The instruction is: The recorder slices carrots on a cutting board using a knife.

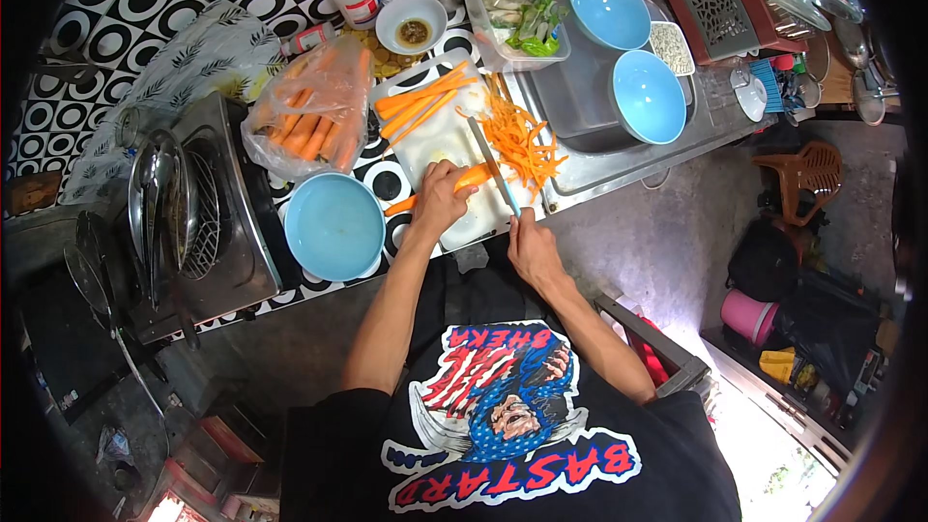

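My left hand (441,197) presses a peeled carrot (473,177) down on a white cutting board (471,225); the carrot's thin end sticks out to the left of the hand. In my right hand (535,246) is a knife with a light blue handle (515,204). Its blade (487,152) lies across the carrot's thick end, pointing away from me. Whether it has cut in, I cannot tell. Orange carrot peelings (523,141) are heaped at the board's right edge. Several peeled carrots (420,103) rest at the far end of the board.
Left of the board are a plastic bag of carrots (312,112), a blue bowl (335,226) and a gas stove (225,232). A steel sink (580,105) holding blue bowls (649,98) lies to the right. Behind stand a vegetable container (518,54) and a sauce bowl (412,23).
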Motion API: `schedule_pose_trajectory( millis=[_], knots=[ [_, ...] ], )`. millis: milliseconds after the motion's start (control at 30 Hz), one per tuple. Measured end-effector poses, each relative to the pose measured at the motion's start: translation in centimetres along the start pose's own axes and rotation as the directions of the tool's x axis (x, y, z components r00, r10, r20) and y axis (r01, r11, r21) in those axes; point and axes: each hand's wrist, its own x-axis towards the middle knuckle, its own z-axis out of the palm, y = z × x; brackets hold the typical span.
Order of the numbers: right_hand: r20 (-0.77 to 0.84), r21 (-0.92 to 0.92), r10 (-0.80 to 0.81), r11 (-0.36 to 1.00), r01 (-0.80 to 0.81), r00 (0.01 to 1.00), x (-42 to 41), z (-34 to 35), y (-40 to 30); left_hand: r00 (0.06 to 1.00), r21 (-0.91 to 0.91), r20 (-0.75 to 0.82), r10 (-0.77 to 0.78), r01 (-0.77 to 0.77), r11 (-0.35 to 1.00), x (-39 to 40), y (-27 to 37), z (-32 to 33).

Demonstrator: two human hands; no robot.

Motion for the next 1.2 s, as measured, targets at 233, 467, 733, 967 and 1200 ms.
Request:
schedule_pose_trajectory(
  millis=[233, 467, 733, 967, 1200],
  knots=[
    [0.039, -0.019, 0.074, 0.997, -0.073, 0.997, 0.3, -0.3, -0.4, 1.0, -0.01, -0.018, 0.013, -0.013, 1.0, -0.1, 0.0, 0.0],
    [0.132, -0.128, 0.126, 0.986, -0.109, 0.983, 0.2, -3.5, -3.1, 1.0, 0.002, -0.022, 0.014, -0.014, 1.0, -0.2, 0.0, 0.0],
    [0.171, -0.182, 0.164, 0.974, -0.132, 0.972, -1.4, -4.1, -2.6, 0.997, 0.063, -0.053, 0.059, -0.056, 0.996, -0.2, -0.2, 0.0],
    [0.231, -0.133, 0.17, 0.981, -0.142, 0.958, -1.0, -2.0, -2.1, 0.995, 0.079, -0.069, 0.078, -0.072, 0.994, -0.1, -0.5, 0.0],
    [0.273, 0.023, 0.173, 0.982, -0.186, 0.946, 3.7, -2.2, -2.5, 0.987, 0.068, -0.077, 0.141, -0.136, 0.988, 0.4, -0.3, -0.2]
  ],
)
